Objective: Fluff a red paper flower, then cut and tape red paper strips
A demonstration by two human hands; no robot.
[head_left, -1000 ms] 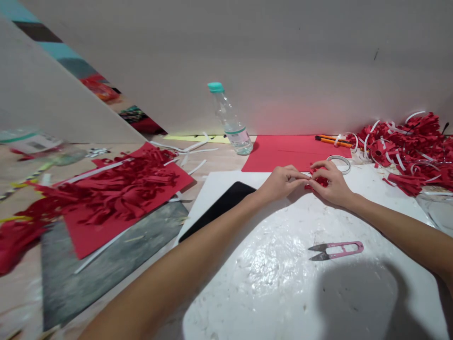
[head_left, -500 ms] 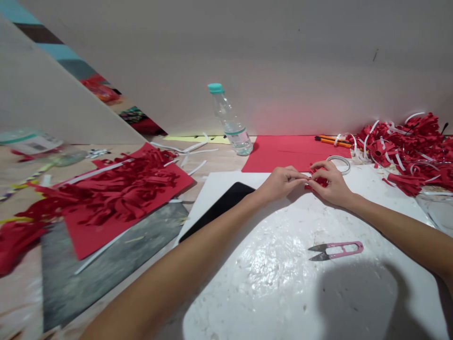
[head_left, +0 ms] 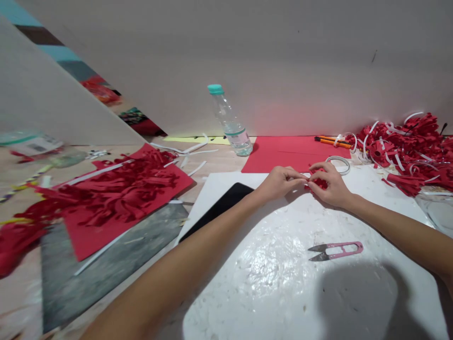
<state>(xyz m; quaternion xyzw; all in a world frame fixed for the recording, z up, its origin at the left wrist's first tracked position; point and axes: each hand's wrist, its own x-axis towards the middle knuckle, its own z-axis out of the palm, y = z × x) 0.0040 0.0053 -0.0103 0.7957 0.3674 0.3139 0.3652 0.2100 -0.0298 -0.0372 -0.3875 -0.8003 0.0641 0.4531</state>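
Over the far part of the white board [head_left: 247, 278], my left hand [head_left: 282, 184] and my right hand [head_left: 330, 185] meet at the fingertips. Between them is a small red fringed tassel [head_left: 320, 182], mostly covered by my right hand's curled fingers. My left thumb and fingers pinch at its near end, where the detail is too small to make out. Just behind my right hand lies a roll of narrow tape [head_left: 340, 164]. Pink-handled thread snips [head_left: 338, 250] rest on the board nearer to me, blades pointing left.
A black phone-like slab [head_left: 219, 210] lies beside my left forearm. Red fringed strips [head_left: 120, 189] cover a red sheet at left. A water bottle [head_left: 236, 127] stands by the wall near another red sheet [head_left: 276, 153] and orange pens [head_left: 332, 141]. Red tassels [head_left: 406, 146] are heaped at right.
Both hands stay in almost the same place, with only slight finger movement around the red tassel. Nothing else has visibly moved.
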